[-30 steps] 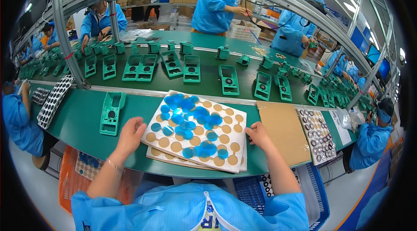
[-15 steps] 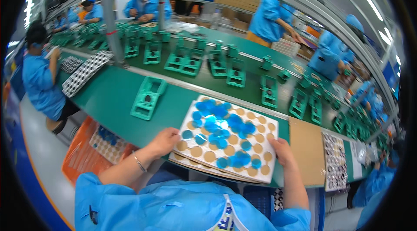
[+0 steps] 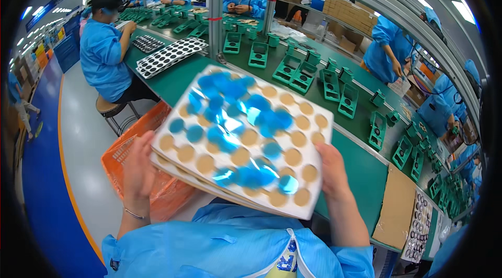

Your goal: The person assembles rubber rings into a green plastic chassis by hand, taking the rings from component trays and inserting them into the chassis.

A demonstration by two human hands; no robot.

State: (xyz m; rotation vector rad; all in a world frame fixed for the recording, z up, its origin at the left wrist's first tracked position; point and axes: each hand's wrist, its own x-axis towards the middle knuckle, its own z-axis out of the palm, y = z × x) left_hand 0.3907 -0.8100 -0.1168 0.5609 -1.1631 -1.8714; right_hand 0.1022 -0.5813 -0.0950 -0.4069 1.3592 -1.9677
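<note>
Both hands, left [image 3: 138,171] and right [image 3: 333,173], grip opposite sides of a stack of white foam trays [image 3: 246,139] dotted with tan discs and blue film circles, held above the near edge of the long green tabletop [image 3: 361,171]. An orange plastic crate [image 3: 157,186] stands on the grey floor [image 3: 86,137] below; green plastic fixtures [image 3: 334,82] line the tabletop's far side.

I see a big work hall. A long green table [image 3: 361,168] runs through it, with a metal frame [image 3: 215,11] over it. The floor [image 3: 86,137] is grey, with a blue strip [image 3: 44,194] along one side. Bright lights [image 3: 463,11] shine from the ceiling. A stool [image 3: 110,108] stands by the table, and brown boxes [image 3: 350,14] are stacked at the back.
</note>
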